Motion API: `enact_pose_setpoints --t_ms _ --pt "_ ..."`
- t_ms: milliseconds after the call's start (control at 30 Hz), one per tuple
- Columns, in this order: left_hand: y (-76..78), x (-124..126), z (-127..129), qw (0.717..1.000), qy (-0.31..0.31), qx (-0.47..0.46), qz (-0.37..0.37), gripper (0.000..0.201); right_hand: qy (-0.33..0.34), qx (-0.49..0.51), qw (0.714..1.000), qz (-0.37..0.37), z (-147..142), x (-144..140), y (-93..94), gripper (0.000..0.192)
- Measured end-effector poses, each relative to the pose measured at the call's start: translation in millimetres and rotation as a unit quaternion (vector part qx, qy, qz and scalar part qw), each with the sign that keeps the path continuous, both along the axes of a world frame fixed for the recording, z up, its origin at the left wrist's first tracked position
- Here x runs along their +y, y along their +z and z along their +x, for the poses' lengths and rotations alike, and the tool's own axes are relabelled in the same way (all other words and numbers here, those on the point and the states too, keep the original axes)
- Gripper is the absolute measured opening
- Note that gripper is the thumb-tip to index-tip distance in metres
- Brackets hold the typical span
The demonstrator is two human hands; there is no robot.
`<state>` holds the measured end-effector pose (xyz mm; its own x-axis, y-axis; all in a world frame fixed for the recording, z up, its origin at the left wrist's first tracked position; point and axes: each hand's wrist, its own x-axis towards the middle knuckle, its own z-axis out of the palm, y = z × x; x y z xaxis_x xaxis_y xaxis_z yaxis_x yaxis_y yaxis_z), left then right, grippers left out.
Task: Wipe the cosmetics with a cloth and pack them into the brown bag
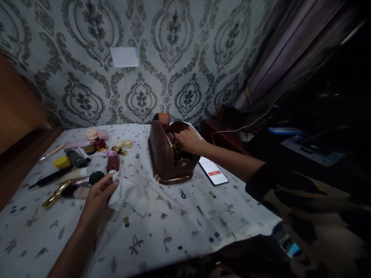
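Note:
Between the thumb and fingers of my left hand (101, 189) is pinched a thin white cloth (127, 195), its loose part spread on the table. A brown cosmetic bag (162, 152) stands unzipped at the middle. My right hand (187, 139) reaches into its opening with curled fingers; the fingertips are hidden, so what they grip cannot be made out. Small items show dimly inside. Left of the bag lie many cosmetics: a dark red case (113, 163), a gold tube (56, 195), a foundation bottle (81, 192) and a yellow round item (61, 162).
A phone (214, 172) with a lit screen lies right of the bag. The table wears a white patterned cloth (168, 227). Behind it is a wallpapered wall (174, 77) bearing a white paper (124, 57). A white cable (255, 123) hangs at right.

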<state>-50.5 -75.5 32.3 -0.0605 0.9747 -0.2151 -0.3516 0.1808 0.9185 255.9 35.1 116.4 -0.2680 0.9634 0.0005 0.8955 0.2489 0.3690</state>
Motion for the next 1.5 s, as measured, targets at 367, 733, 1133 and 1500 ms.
enact_pose_setpoints --t_ms 367,733,1133,1500 --pt "0.8 -2 2 0.999 -0.006 -0.019 -0.025 0.051 0.078 -0.027 0.996 -0.027 9 -11 10.2 0.029" --pt "-0.7 -1 2 0.999 -0.011 -0.009 -0.049 0.049 0.056 -0.046 0.993 -0.093 4 -8 17.5 0.031" --pt "4.3 0 7 0.995 0.019 0.009 -0.098 0.057 0.075 -0.121 0.983 -0.112 -4 -3 3.3 0.033" --pt "1.1 -1 2 0.996 0.005 0.014 -0.092 0.052 0.062 -0.120 0.986 -0.098 0 4 -11.2 0.034"
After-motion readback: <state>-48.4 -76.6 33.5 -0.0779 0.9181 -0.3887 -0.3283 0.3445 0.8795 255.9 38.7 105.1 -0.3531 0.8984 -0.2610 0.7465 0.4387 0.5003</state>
